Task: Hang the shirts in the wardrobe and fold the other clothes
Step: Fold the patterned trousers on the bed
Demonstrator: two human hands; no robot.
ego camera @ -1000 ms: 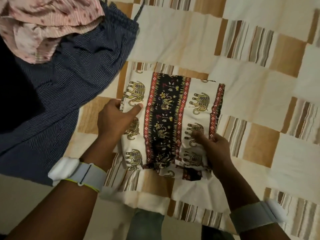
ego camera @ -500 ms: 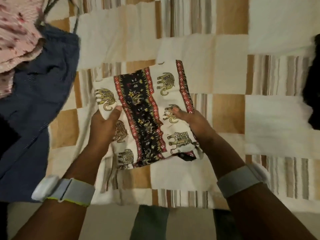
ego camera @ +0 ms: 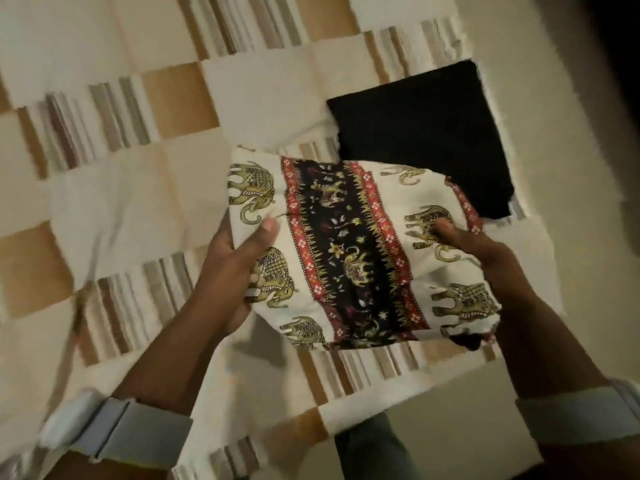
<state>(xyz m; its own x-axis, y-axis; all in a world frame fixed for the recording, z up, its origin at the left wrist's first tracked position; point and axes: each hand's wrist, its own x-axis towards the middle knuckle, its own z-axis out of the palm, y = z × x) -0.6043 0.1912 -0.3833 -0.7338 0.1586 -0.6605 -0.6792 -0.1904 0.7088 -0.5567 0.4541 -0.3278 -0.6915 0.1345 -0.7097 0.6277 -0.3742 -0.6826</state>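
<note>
Being carried rightward off the bedspread, the folded elephant-print garment is being gripped at both edges by the left hand and right hand. A folded black garment, just beyond the right hand, is now being approached, so stacking is judged to be next.

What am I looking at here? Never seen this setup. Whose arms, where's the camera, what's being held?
There is no machine: a person works with bare hands, and the one picture comes from a wide-angle camera worn on their head, looking forward and down. The left hand and right hand each take a side of a folded elephant-print cloth in a grip, thumbs on top, fingers underneath. Grey wristbands sit on both wrists. Below is a patchwork bedcover of cream, tan and striped squares. A folded black garment lies on it, just beyond the printed cloth, whose far corner overlaps it in this view. The picture is slightly motion-blurred.
</note>
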